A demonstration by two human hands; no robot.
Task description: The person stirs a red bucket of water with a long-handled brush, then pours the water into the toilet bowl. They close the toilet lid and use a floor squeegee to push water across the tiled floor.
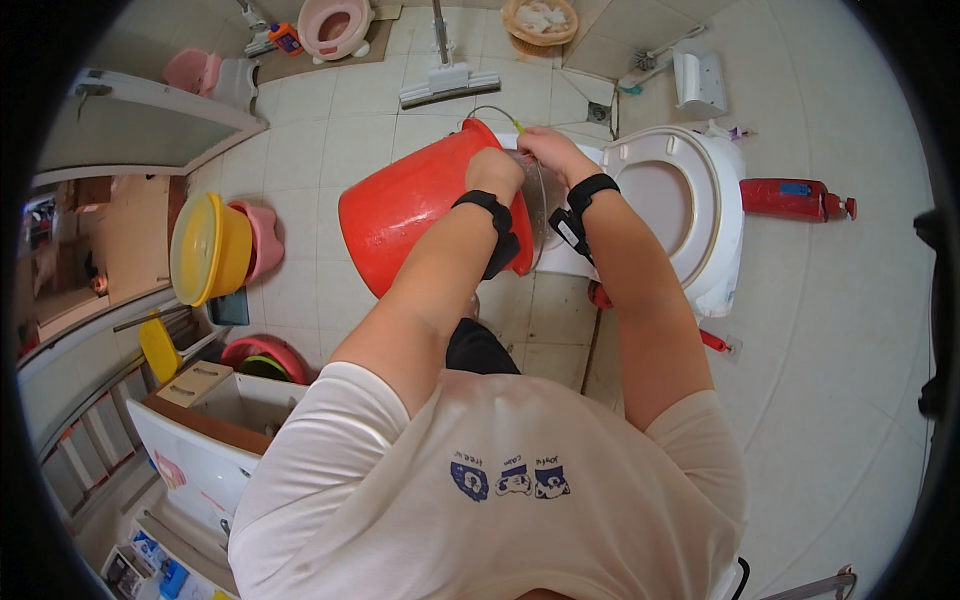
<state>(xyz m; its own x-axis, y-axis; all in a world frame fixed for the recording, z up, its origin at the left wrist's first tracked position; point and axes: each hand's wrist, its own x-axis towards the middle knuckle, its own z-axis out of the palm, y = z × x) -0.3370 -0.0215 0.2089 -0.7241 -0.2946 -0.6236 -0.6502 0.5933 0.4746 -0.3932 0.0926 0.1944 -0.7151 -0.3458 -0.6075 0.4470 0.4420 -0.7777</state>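
Observation:
A red plastic bucket [405, 206] lies tipped on its side, its mouth facing right over the white toilet bowl [574, 259]. My left hand [495, 171] is curled over the bucket's rim, with its fingers mostly out of sight. At the upper part of the mouth, my right hand [553, 154] closes around the thin wire handle [543, 217], just by its green grip. A grey area shows inside the mouth; I cannot tell whether it is water. Black bands circle both wrists. The toilet seat [701, 202] stands raised to the right.
A squeegee mop [450, 81] lies beyond the bucket. Yellow basin [217, 251] and pink basin [264, 244] are at left, near a washbasin cabinet [247, 405]. A red pump bottle [787, 199] is behind the toilet; a waste basket [536, 41] stands far off.

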